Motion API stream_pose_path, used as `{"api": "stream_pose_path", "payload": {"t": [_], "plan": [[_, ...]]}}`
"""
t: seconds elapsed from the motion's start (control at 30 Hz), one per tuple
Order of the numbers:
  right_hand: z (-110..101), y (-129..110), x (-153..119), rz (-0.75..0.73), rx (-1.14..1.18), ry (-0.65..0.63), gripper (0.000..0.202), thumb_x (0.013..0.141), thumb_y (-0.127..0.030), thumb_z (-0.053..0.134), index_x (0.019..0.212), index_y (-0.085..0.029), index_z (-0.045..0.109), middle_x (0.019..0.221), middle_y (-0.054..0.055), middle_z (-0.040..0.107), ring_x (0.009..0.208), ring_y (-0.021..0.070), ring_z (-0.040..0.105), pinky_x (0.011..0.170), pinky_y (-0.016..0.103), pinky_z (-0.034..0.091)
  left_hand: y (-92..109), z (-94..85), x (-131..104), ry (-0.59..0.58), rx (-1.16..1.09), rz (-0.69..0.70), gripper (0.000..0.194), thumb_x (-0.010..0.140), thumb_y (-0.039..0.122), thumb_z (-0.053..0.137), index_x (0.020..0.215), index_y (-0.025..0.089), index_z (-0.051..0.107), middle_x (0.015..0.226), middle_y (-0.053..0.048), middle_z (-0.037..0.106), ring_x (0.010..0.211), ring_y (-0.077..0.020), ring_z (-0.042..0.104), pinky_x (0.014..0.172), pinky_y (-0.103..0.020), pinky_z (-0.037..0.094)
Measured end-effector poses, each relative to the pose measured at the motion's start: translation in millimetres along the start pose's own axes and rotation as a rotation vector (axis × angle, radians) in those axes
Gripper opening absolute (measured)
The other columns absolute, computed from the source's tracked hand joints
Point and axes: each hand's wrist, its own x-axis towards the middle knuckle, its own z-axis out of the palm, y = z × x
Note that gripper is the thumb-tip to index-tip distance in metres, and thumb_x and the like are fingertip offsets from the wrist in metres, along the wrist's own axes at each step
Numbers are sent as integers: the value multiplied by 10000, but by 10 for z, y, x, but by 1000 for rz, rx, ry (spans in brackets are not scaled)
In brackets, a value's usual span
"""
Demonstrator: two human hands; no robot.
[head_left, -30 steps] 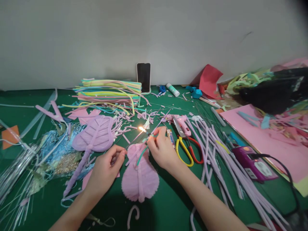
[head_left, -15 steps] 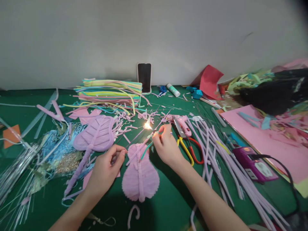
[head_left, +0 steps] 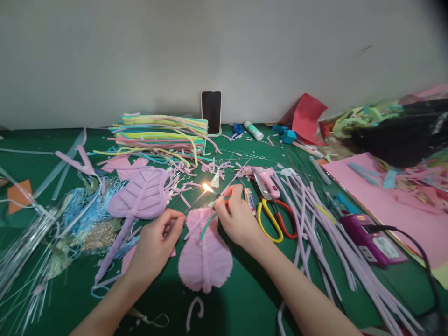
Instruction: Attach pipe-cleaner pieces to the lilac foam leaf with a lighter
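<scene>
Lilac pleated piece point(head_left: 206, 266), right hand point(head_left: 236, 217) pinching small dark item point(head_left: 218, 195) by flame point(head_left: 207, 187), left hand point(head_left: 161, 238) pinched closed, contents unclear

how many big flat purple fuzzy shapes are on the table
2: a leaf-shaped one up and left of the left hand, and a scalloped one between that hand and the right hand.

Across the tabletop point(head_left: 252, 298) from you, a phone point(head_left: 211, 112) stands upright against the grey wall point(head_left: 105, 60). Right of it you see a glue stick point(head_left: 253, 130) lying on its side, then a folded red paper point(head_left: 308, 119) near a crumpled black item point(head_left: 402, 135). On your right, a black cable point(head_left: 425, 261) runs from a purple power block point(head_left: 373, 240), beside a pink sheet point(head_left: 420, 228). On your left are an orange paper point(head_left: 19, 196), blue threads point(head_left: 75, 212) and gold beads point(head_left: 96, 237).
</scene>
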Motion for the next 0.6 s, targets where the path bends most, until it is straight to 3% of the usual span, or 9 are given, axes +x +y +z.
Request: {"api": "stream_pose_path", "payload": {"t": [0.6], "plan": [[93,-52,-93,-46,14,-69,131,854,-313,332,934,-227,272,505,-86,414,454,209,511,489,258,228,-22,10,6,21,44,21,293,863,474,477,786,206,567,525,52,535,452,-116,496,433,-209,379]]}}
